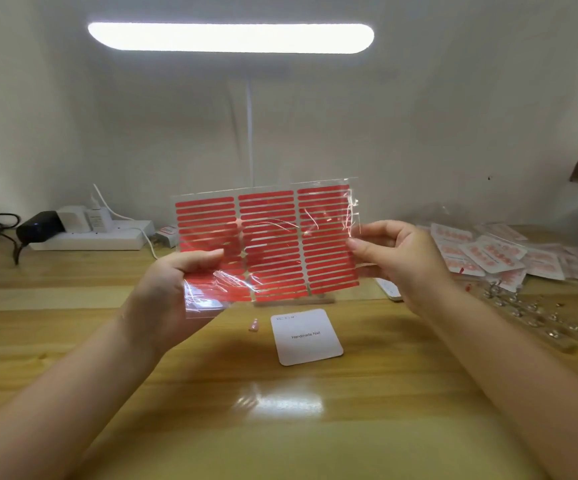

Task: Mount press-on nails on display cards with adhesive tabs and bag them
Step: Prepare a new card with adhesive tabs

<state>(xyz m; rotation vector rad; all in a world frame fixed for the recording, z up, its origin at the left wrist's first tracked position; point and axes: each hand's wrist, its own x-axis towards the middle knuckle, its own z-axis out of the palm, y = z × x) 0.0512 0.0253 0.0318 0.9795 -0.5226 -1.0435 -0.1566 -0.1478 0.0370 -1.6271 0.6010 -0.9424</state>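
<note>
I hold up a clear sleeve with a sheet of red adhesive tabs [273, 237] in three columns, above the wooden table [107, 341]. My left hand [173, 289] grips its lower left corner, thumb on the front. My right hand [395, 261] pinches its right edge. Below the sheet, a white square display card [306, 337] printed "Handmade Nail" lies flat on the table. A small pale press-on nail [253, 324] lies just left of the card.
A pile of bagged nail cards [509, 258] lies at the right, with a clear strip of nail stands [537, 317] in front of it. A white power strip with plugs [90, 233] sits at the back left. A lamp bar [230, 38] glows overhead.
</note>
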